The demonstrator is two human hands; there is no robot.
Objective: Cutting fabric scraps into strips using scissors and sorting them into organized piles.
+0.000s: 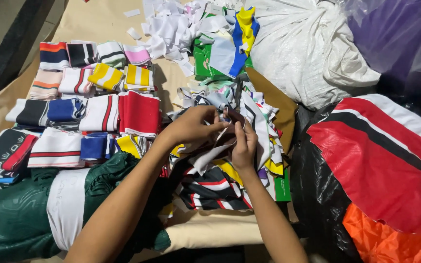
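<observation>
Hands: both meet over the middle of the heap, left hand [193,125] and right hand [243,141] each pinching the same strip of dark-and-white ribbed knit [220,146], fingertips close together like they're teasing it apart or checking an edge
Why held that way: looks to me like a fine pinch grip, thumb against fingers, since the strip is thin and floppy and would slide out of anything looser
Where the strip is: lifted just above the loose pile [230,165], its tail drooping back down into it
Loose pile: tangled collar and cuff trims, striped black, white, red, yellow, all soft and curling at the ends, dumped not sorted
Sorted stacks: to the left, folded bundles [98,114] lie in rough rows on the tabletop [93,22], grouped by colour so I'd guess each stack is one pattern; the red bundle [140,114] sits nearest the left hand
Texture: ribbed, stretchy knit with woven-in stripes, matte
White scraps: small cut offcuts [166,24] scattered at the far side
Sacks: crinkly white woven sack [308,53] top right, glossy black plastic bag [317,195] beside the pile
Big fabric: red, black and white panel [386,160] draped right, smooth and a bit shiny
Near edge: green embossed cloth [15,219] bunched under the left arm
</observation>
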